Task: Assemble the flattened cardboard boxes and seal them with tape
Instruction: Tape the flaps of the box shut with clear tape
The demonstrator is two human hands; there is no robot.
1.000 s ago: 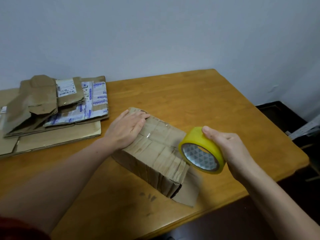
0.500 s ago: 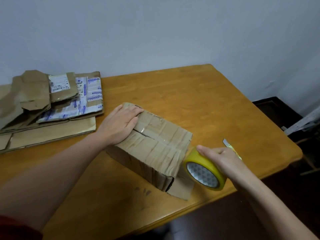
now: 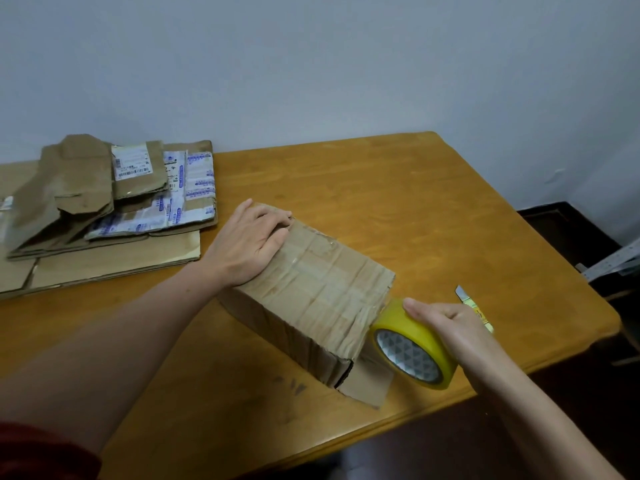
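Cardboard box (image 3: pixel 311 289) sits mid-table, its length running from 10 to 4 o'clock. Our left hand (image 3: pixel 249 240) presses flat on its 10 o'clock end, fingers straight and together. Our right hand (image 3: pixel 450 323) curls its fingers round the yellow tape roll (image 3: pixel 412 344) at the 4 o'clock end. We judge a skewed pull could wrinkle the tape off the seam or snag the loose flap (image 3: pixel 367 386) at 5 o'clock. A cutter (image 3: pixel 474 306) lies just beyond our right hand, blade tip seemingly out, so a blind reach risks a nick.

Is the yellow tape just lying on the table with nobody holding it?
No, the right hand grips the yellow tape roll and holds it at the end of the cardboard box.
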